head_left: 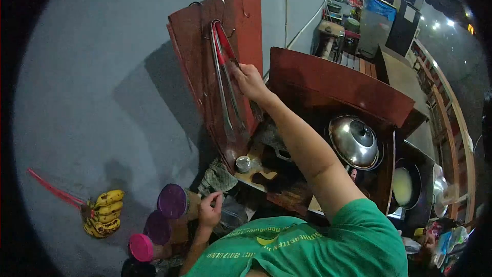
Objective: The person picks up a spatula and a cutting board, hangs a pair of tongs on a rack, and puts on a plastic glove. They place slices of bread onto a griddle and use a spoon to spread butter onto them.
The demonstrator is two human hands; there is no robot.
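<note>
Long metal tongs (225, 87) with red handles hang from a hook on a red wooden board (241, 25) against the grey wall. My right hand (248, 79) reaches up and closes on the tongs about halfway down. My left hand (210, 210) is low and near my green shirt, its fingers curled at the edge of a checked cloth (218, 178), beside a jar with a purple lid (172, 201). Whether it grips the cloth is unclear.
A shiny steel pot lid (353, 141) sits on the dark stove at right, with a pan of pale liquid (405, 185) beyond it. A small metal tin (243, 163) stands below the tongs. A bunch of bananas (104, 213) hangs at left, and a pink-lidded jar (141, 247) stands near it.
</note>
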